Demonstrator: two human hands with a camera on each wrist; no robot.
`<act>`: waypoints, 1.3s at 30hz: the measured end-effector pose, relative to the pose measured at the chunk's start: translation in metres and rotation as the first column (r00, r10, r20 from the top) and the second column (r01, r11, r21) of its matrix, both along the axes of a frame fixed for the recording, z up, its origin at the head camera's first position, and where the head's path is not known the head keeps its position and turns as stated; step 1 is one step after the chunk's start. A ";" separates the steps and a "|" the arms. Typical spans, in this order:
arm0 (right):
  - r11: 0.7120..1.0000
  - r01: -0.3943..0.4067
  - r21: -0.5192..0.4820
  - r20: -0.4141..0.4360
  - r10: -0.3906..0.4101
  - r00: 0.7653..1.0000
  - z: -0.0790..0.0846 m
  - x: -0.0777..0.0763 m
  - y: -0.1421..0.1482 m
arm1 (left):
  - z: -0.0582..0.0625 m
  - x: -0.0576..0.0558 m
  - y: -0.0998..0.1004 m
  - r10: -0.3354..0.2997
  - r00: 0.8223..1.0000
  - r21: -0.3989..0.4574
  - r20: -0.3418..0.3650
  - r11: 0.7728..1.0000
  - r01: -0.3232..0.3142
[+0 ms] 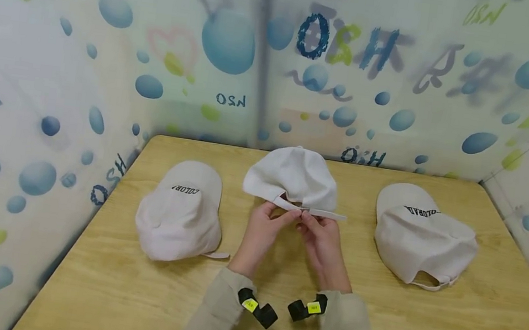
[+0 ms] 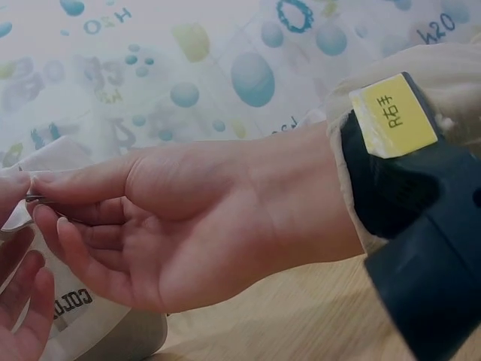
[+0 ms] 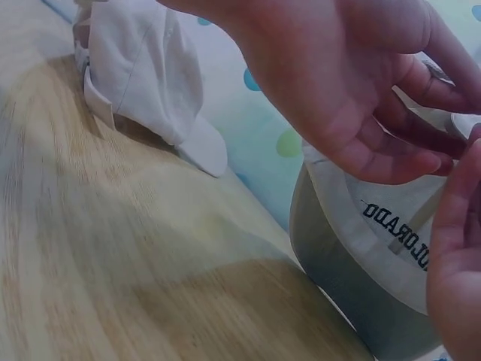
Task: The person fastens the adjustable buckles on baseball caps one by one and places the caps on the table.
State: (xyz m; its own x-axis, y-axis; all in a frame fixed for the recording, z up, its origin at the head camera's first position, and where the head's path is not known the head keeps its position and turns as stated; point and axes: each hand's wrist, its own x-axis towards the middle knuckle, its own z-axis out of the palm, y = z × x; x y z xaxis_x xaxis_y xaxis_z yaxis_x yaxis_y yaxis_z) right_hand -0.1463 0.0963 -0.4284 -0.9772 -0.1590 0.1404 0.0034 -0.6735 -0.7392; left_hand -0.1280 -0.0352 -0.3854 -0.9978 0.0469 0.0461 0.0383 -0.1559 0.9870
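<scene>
A white baseball cap (image 1: 295,177) is held above the middle of the table, its back opening facing me and its crown up. My left hand (image 1: 262,229) pinches its adjustment strap (image 1: 284,203) just left of the small metal buckle. On the buckle's other side, my right hand (image 1: 326,240) pinches the strap, whose loose end sticks out rightward. The left wrist view shows the palm side of my right hand (image 2: 180,218), its thumb and fingertips meeting at the buckle. Dark COLORADO lettering shows inside the cap (image 3: 394,237) in the right wrist view.
Two more white caps lie on the wooden table (image 1: 127,292). The left cap (image 1: 179,220) has its strap end sticking out loose; the right cap (image 1: 422,239) has its strap joined in a loop. Behind the table's far edge stands a patterned wall (image 1: 166,113).
</scene>
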 end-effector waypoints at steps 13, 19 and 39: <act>0.978 -0.142 -0.155 -0.095 0.129 0.987 -0.009 -0.003 0.005 | -0.019 -0.006 -0.001 0.044 0.997 0.127 -0.067 0.991 -0.035; 0.925 -0.169 -0.341 -0.063 0.157 0.986 -0.015 -0.005 0.010 | -0.020 -0.004 -0.001 0.066 0.994 0.380 -0.083 0.924 -0.030; 0.921 0.046 -0.387 0.293 0.075 0.953 -0.009 -0.009 0.028 | -0.035 -0.018 -0.018 -0.042 0.997 0.738 0.069 0.674 -0.023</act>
State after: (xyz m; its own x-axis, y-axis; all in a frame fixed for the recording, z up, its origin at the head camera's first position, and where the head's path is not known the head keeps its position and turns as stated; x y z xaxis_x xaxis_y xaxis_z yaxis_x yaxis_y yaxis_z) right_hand -0.1550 0.1241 -0.4374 -0.9808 -0.1665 -0.1017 0.1931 -0.9027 -0.3846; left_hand -0.1457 -0.0536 -0.4209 -0.9992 0.0390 -0.0029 -0.0342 -0.8346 0.5498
